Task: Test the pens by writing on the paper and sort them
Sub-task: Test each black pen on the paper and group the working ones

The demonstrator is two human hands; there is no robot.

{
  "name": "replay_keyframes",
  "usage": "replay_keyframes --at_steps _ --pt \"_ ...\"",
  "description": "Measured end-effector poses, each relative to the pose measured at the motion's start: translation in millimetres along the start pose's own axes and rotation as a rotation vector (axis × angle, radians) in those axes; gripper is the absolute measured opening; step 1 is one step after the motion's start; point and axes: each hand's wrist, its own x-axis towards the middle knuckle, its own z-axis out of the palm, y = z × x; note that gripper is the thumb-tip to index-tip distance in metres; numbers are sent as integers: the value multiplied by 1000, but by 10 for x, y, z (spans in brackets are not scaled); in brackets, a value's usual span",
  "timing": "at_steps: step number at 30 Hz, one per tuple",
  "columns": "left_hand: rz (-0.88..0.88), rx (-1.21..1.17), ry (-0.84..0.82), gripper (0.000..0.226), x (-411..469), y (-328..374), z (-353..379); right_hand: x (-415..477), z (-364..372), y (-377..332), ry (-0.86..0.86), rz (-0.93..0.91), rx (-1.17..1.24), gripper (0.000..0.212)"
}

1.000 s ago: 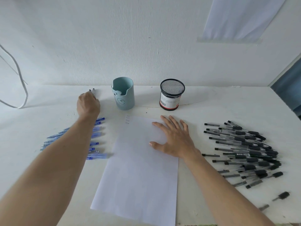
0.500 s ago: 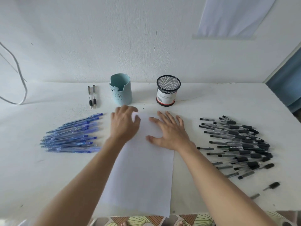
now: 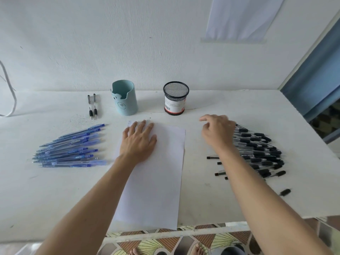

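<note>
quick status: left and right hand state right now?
Left hand: open, flat on the paper.
Right hand: open, fingers loosely curled over the black pens, nothing visibly held, though it is blurred.

A white cable point(image 3: 15, 103) loops down the white wall point(image 3: 128, 43) at left. A pale cloth point(image 3: 239, 17) hangs above the white table point(image 3: 230, 199). Patterned floor tiles point(image 3: 184, 243) show below.

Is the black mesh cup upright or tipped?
Upright: the black mesh cup stands on its base, with its round open rim facing up.
</note>
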Motion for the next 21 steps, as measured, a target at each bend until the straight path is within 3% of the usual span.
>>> replay_keyframes --at_steps 3,5,10,16,18,21 --pt "-9 -1 8 64 4 5 8 55 -119 289 -155 178 -240 27" --pt "-12 -2 12 57 5 5 24 66 -126 382 -192 212 -239 21" --pt "-9 -20 25 54 0 -9 29 100 -61 353 -41 139 -159 20" --pt "-7 -30 14 60 -8 -16 17 143 -19 -79 202 -151 -52 10" --pt "-9 -47 15 59 -6 -24 17 138 5 -340 109 -167 79 17" --pt "-7 -119 29 60 -16 -37 -2 80 84 -649 -108 -18 311 24"
